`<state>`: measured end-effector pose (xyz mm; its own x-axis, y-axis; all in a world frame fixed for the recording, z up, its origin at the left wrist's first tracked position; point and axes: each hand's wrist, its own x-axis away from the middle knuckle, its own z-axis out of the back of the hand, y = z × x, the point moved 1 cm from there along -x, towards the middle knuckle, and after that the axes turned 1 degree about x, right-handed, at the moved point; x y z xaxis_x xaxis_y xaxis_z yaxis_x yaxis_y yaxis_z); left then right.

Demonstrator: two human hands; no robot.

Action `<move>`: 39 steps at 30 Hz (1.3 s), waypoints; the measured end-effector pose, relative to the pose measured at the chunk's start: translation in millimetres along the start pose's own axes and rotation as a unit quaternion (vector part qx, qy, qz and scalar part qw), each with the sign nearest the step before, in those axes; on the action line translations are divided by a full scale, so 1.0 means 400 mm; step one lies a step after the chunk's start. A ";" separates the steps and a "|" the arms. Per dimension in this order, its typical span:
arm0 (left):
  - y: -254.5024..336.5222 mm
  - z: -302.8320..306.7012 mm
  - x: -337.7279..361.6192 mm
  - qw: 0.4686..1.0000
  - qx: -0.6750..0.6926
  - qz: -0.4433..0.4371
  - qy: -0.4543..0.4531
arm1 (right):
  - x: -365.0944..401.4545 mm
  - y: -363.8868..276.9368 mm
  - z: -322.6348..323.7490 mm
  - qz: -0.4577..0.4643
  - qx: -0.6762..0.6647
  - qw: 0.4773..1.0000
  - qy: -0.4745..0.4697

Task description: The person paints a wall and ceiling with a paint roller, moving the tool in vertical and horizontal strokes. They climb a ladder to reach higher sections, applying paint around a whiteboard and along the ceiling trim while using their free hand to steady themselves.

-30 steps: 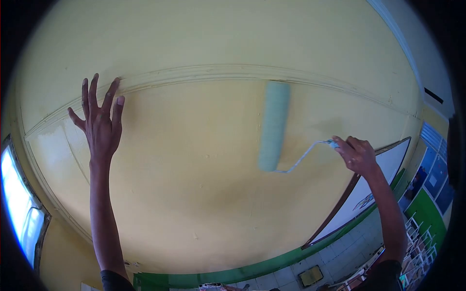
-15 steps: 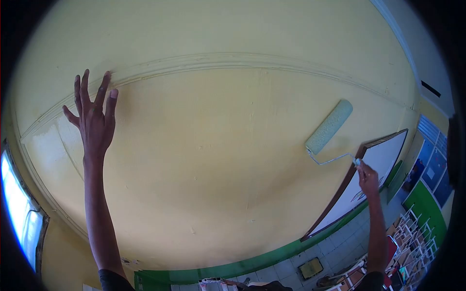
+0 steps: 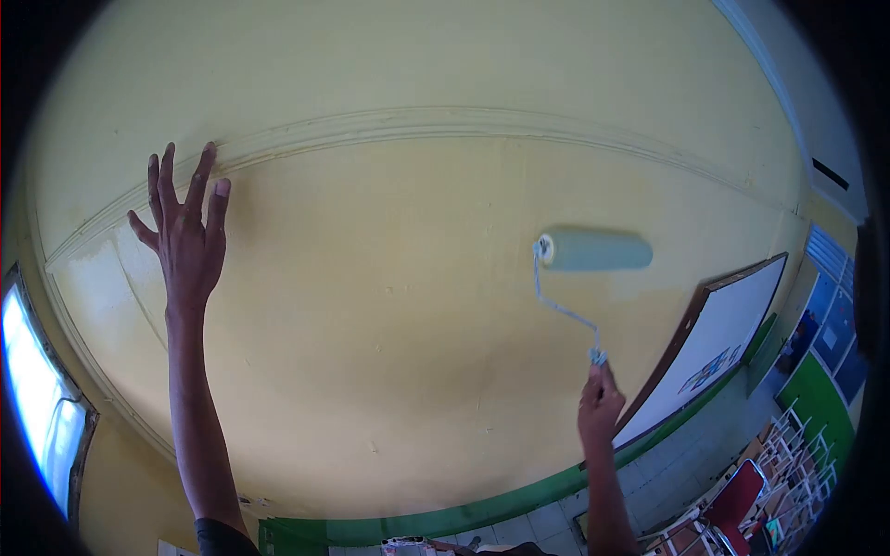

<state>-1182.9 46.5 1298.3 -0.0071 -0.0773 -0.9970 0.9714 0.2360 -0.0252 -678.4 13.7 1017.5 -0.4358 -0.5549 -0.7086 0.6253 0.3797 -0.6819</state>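
Observation:
My right hand [image 3: 602, 405] is closed around the handle of a paint roller [image 3: 598, 251]. The roller's sleeve is pale blue-green, lies nearly level against the yellow wall [image 3: 389, 306], and is slightly blurred by motion. A bent wire frame joins the sleeve to the handle below it. Fingers spread, my left hand [image 3: 191, 232] reaches up on the left side. Its fingertips rest at the raised moulding [image 3: 408, 123] that crosses the wall. A paler wet-looking patch [image 3: 88, 278] shows to the left of that hand.
A whiteboard [image 3: 709, 347] with a dark frame stands at the right. Stacked chairs [image 3: 793, 454] and a red chair [image 3: 737, 505] are at the lower right. A bright window [image 3: 37, 398] is at the left. A green band [image 3: 445, 517] runs along the wall's bottom.
My right hand has moved left and down with the paint roller. The sleeve has turned from a steep slant to nearly level. My left hand stays in about the same place.

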 end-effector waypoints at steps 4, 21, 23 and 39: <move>0.011 0.004 -0.005 1.000 0.008 -0.006 -0.004 | 0.008 0.009 -0.038 0.006 -0.029 0.999 0.037; -0.012 -0.013 0.000 0.999 0.025 0.017 -0.014 | 0.003 -0.105 -0.052 0.005 -0.009 1.000 -0.016; -0.013 -0.015 0.003 0.999 0.027 0.016 -0.016 | -0.048 -0.118 -0.077 0.013 -0.019 1.000 0.001; 0.002 -0.019 0.003 0.999 0.039 0.011 -0.012 | 0.011 -0.173 -0.128 0.053 -0.044 0.997 -0.030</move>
<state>-1183.8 53.8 1296.7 0.0193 -0.0970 -0.9951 0.9868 0.1618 0.0034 -756.5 22.9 1052.4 -0.3286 -0.5511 -0.7670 0.6049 0.5009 -0.6191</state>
